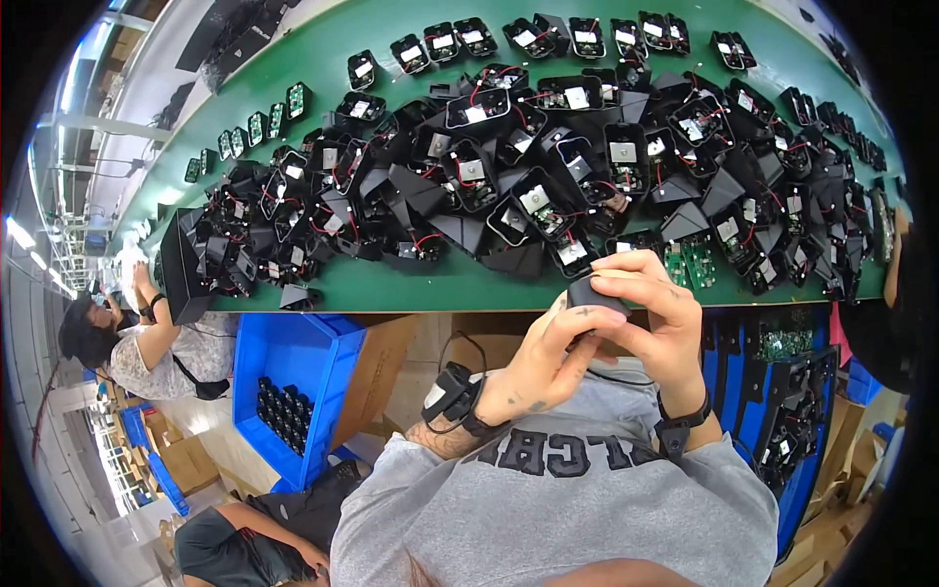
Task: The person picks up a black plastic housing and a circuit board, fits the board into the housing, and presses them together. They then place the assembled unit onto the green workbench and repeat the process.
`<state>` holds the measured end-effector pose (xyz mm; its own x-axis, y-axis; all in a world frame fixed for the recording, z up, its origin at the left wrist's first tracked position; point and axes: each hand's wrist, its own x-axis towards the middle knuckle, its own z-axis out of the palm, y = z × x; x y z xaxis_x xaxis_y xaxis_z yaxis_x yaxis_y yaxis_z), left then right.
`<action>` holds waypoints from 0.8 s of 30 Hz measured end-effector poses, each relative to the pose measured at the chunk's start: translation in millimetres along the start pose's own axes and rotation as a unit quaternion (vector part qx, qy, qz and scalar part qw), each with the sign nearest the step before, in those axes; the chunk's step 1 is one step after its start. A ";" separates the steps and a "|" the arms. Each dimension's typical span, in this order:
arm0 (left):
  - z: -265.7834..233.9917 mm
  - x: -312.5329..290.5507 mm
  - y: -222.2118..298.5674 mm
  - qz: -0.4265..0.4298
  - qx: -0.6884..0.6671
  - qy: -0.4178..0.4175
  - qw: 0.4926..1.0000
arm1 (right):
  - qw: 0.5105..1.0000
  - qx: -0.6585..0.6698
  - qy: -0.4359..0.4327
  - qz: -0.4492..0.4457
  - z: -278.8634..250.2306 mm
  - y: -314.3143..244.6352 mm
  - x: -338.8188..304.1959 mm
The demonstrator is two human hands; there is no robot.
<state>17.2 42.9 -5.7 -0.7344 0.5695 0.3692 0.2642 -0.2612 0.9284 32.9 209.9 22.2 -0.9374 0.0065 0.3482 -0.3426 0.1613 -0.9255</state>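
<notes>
Both my hands hold one small black plastic housing (590, 293) in front of my chest, just past the near edge of the green table (440, 297). My left hand (558, 357) grips it from the left, thumb and fingers closed on it. From the right and above, my right hand (653, 305) closes its fingers over the top and side. Fingers hide most of the housing, so its inside cannot be seen. Just beyond my hands lies a heap of open black housings (533, 201) with circuit boards and red wires. Green circuit boards (691, 262) lie right of my hands.
Rows of open housings (442, 39) line the table's far side. A blue bin (293, 342) with small black parts stands at the left, and blue trays (724, 362) at the right. Other people (147, 347) work at the left and right; another person (245, 538) sits lower left.
</notes>
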 end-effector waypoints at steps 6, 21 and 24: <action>-11.1 34.3 19.0 -0.044 0.163 -0.056 0.984 | 0.995 0.062 0.078 0.012 -2.5 14.4 -1.1; 2.4 25.9 17.4 -0.131 -0.014 0.038 0.990 | 0.994 0.046 0.090 0.032 0.5 17.5 -1.8; -24.1 40.7 39.7 -0.118 0.094 0.061 0.987 | 0.990 -0.085 0.082 -0.076 -13.9 10.8 -2.9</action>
<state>-17.3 36.9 45.2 -0.8563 0.4959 0.1443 0.1791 0.0231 0.9836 32.7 225.4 13.3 -0.8486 0.1267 0.5136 -0.4504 0.3363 -0.8271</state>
